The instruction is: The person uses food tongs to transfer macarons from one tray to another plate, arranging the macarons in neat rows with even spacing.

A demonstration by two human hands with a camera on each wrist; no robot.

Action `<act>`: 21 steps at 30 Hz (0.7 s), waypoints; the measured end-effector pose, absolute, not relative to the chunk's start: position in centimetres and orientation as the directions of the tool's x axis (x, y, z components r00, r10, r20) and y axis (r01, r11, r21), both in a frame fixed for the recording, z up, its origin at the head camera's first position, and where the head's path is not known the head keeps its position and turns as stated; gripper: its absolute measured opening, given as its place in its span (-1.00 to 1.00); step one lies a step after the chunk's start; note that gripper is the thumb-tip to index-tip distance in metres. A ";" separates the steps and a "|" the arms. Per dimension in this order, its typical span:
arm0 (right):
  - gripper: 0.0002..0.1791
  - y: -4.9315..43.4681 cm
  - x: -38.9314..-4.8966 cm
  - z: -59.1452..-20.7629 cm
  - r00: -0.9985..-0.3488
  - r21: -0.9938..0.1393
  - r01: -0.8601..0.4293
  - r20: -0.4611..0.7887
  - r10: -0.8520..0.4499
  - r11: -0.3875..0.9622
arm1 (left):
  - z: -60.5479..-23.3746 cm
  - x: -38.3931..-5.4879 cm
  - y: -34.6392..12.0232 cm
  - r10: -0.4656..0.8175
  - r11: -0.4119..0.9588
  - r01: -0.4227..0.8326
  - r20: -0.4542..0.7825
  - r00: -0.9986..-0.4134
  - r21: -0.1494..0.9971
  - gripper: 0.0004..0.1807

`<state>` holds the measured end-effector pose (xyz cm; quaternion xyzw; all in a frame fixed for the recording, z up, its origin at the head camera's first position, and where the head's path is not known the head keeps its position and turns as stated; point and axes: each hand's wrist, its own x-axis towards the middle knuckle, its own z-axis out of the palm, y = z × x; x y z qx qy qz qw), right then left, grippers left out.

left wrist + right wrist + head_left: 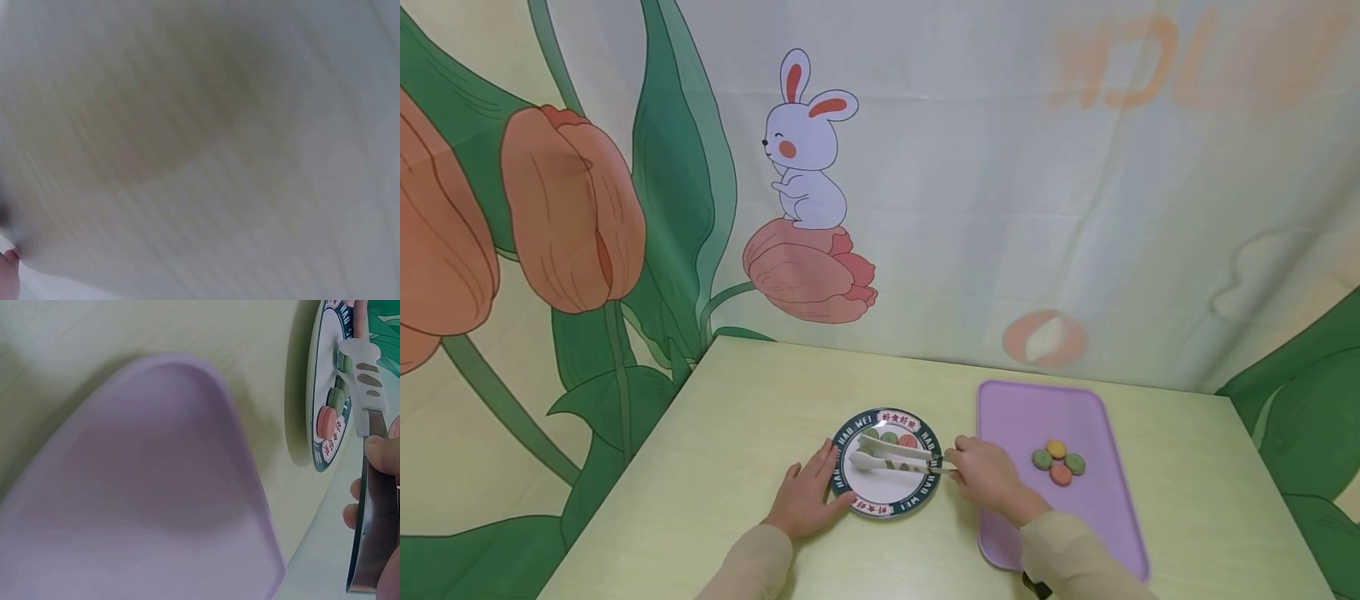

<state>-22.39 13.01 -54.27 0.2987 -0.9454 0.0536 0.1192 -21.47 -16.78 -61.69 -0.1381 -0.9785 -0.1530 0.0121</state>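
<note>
My right hand (992, 475) grips a pair of tongs (891, 464), which have metal handles and white, spotted ends. These ends reach over a round plate (917, 500) with a dark, lettered rim; in the head view the two arms are apart. Two green macarons (889, 437) and a pink macaron (907, 441) lie on the plate's far side. The tongs partly cover them, and I cannot tell whether the tips touch one. My left hand (808, 492) rests at the plate's left rim, its fingers extended. The left wrist view is mostly blurred pale cloth.
Right of the plate lies a purple tray (1015, 408), also in the right wrist view. On it several macarons sit close together: a yellow one (1056, 449), green ones (1074, 463) and a pink one (1061, 475). A printed curtain (940, 208) hangs behind the table (775, 392).
</note>
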 end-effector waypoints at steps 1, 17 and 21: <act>-0.83 13.0 -22.4 -54.3 -0.793 -0.031 -0.578 0.256 -0.552 0.815 | -61.7 -21.5 -16.8 0.267 0.915 0.274 0.065 -0.962 0.296 -0.09; -0.80 13.4 -22.1 -54.2 -0.788 -0.010 -0.577 0.271 -0.553 0.817 | -61.7 -21.5 -16.8 0.274 0.912 0.284 0.074 -0.959 0.296 -0.10; -0.79 13.8 -21.9 -53.9 -0.786 -0.023 -0.579 0.282 -0.550 0.815 | -61.7 -21.5 -16.8 0.273 0.914 0.281 0.071 -0.959 0.293 -0.10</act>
